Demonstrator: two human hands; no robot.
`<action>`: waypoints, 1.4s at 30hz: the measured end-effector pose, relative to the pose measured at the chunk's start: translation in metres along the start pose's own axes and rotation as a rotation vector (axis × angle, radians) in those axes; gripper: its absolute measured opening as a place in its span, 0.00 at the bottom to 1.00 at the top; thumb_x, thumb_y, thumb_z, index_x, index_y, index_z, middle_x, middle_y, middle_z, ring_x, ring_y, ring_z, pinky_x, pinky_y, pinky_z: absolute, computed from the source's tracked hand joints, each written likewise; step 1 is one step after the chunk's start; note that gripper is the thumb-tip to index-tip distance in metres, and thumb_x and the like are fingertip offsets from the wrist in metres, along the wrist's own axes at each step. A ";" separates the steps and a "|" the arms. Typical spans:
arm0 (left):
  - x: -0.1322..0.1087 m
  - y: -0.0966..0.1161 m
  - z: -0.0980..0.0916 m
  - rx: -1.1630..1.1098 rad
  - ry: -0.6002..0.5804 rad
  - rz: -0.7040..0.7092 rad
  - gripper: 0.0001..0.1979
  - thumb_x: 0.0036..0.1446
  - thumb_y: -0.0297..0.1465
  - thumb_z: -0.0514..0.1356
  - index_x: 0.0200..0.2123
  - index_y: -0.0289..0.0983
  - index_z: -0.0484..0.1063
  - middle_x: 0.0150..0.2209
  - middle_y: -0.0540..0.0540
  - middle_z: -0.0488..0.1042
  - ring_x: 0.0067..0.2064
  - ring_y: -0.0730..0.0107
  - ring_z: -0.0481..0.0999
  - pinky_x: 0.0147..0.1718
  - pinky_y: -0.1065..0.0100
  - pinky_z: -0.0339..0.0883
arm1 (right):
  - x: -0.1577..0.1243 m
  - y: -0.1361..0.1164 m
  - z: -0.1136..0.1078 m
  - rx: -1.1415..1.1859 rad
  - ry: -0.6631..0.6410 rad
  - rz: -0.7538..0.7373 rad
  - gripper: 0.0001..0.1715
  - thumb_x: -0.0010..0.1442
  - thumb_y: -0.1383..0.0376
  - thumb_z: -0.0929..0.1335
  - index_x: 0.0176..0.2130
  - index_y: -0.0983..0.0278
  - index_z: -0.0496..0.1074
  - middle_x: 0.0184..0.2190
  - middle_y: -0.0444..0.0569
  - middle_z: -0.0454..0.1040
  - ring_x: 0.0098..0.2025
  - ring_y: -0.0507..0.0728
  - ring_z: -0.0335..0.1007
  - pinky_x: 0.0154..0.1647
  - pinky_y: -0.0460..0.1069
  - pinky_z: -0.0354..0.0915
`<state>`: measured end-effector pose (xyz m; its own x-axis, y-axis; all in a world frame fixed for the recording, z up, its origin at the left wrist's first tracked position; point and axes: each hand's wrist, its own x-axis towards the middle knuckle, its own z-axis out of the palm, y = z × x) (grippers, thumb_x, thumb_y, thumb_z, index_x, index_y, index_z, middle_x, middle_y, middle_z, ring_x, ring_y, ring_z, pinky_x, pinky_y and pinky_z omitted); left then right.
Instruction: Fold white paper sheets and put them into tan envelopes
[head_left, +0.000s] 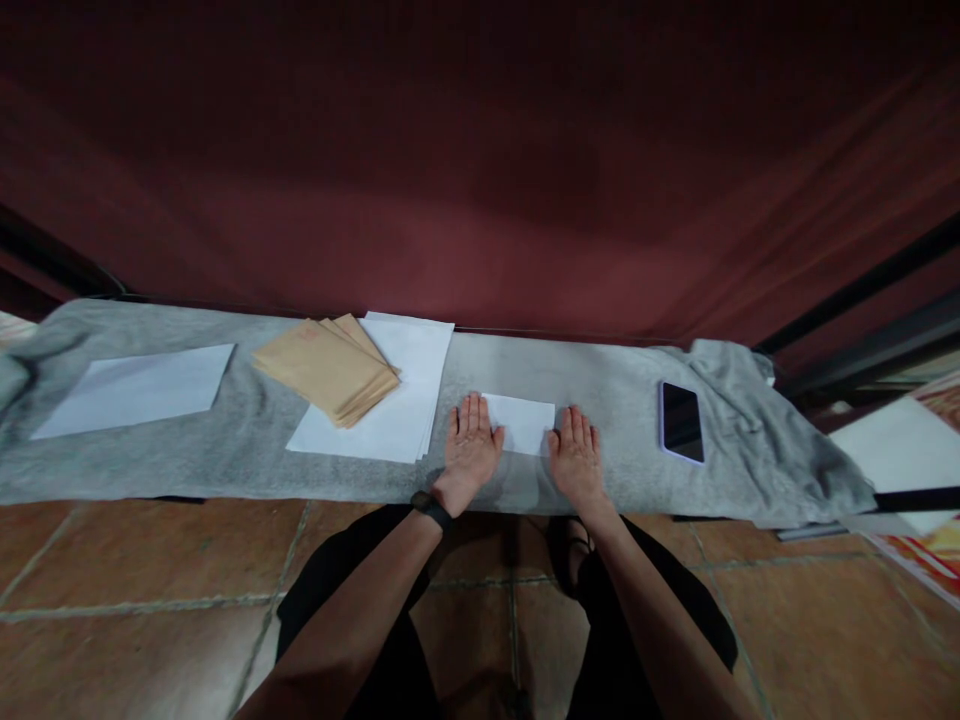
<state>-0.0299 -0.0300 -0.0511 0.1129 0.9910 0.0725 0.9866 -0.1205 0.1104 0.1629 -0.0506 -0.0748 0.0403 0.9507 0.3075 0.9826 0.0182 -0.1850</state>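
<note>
My left hand (471, 443) lies flat, fingers stretched out, on the left end of a small folded white paper (523, 422). My right hand (576, 452) lies flat on the paper's right end, fingers together and extended. The paper rests on a grey cloth (225, 460) that covers a low surface. A black band sits on my left wrist. Neither hand grips anything.
To the left lies a stack of white sheets (390, 400) with several brown envelopes (330, 370) on top, and a single white sheet (139, 388) farther left. A phone (681, 421) lies face up at the right. A dark red curtain hangs behind; tiled floor lies below.
</note>
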 end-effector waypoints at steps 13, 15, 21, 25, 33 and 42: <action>-0.043 0.016 0.015 -0.112 0.130 0.351 0.31 0.67 0.26 0.44 0.72 0.24 0.48 0.72 0.31 0.53 0.75 0.55 0.46 0.71 0.50 0.51 | -0.018 -0.035 -0.004 0.101 -0.154 -0.343 0.32 0.76 0.58 0.53 0.72 0.69 0.55 0.71 0.58 0.58 0.74 0.60 0.50 0.73 0.61 0.50; -0.044 0.012 0.013 -0.118 0.135 0.343 0.31 0.68 0.28 0.45 0.72 0.24 0.48 0.72 0.31 0.52 0.75 0.55 0.46 0.71 0.50 0.51 | -0.019 -0.031 -0.003 0.065 -0.131 -0.333 0.33 0.76 0.58 0.54 0.71 0.71 0.56 0.71 0.58 0.57 0.74 0.61 0.50 0.73 0.61 0.51; -0.043 0.005 0.010 -0.080 0.098 0.241 0.32 0.70 0.36 0.46 0.71 0.23 0.50 0.72 0.29 0.52 0.74 0.53 0.49 0.70 0.49 0.51 | -0.019 -0.024 -0.002 0.007 -0.068 -0.298 0.34 0.74 0.58 0.57 0.72 0.71 0.53 0.71 0.61 0.57 0.72 0.63 0.54 0.72 0.62 0.51; -0.040 -0.002 0.007 -0.030 0.048 0.158 0.33 0.70 0.38 0.47 0.71 0.24 0.51 0.72 0.30 0.52 0.74 0.53 0.49 0.71 0.51 0.50 | -0.019 -0.021 -0.004 0.018 -0.060 -0.253 0.36 0.74 0.55 0.57 0.72 0.73 0.54 0.71 0.63 0.57 0.72 0.66 0.54 0.71 0.62 0.51; -0.039 -0.011 -0.003 0.004 0.023 0.097 0.33 0.71 0.40 0.47 0.71 0.22 0.52 0.72 0.29 0.52 0.74 0.52 0.51 0.71 0.52 0.48 | -0.018 -0.009 -0.003 0.005 -0.037 -0.199 0.37 0.74 0.54 0.56 0.71 0.74 0.54 0.70 0.65 0.58 0.71 0.67 0.54 0.70 0.64 0.51; -0.040 -0.005 -0.008 0.030 0.038 0.091 0.33 0.71 0.40 0.47 0.69 0.20 0.54 0.71 0.25 0.54 0.73 0.48 0.53 0.70 0.50 0.49 | -0.007 -0.004 0.002 0.042 -0.017 -0.049 0.36 0.73 0.55 0.57 0.67 0.79 0.60 0.68 0.71 0.60 0.70 0.70 0.55 0.69 0.65 0.52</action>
<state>-0.0404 -0.0692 -0.0462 0.1986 0.9728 0.1189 0.9755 -0.2079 0.0716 0.1584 -0.0565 -0.0777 -0.0112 0.9534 0.3015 0.9748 0.0775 -0.2090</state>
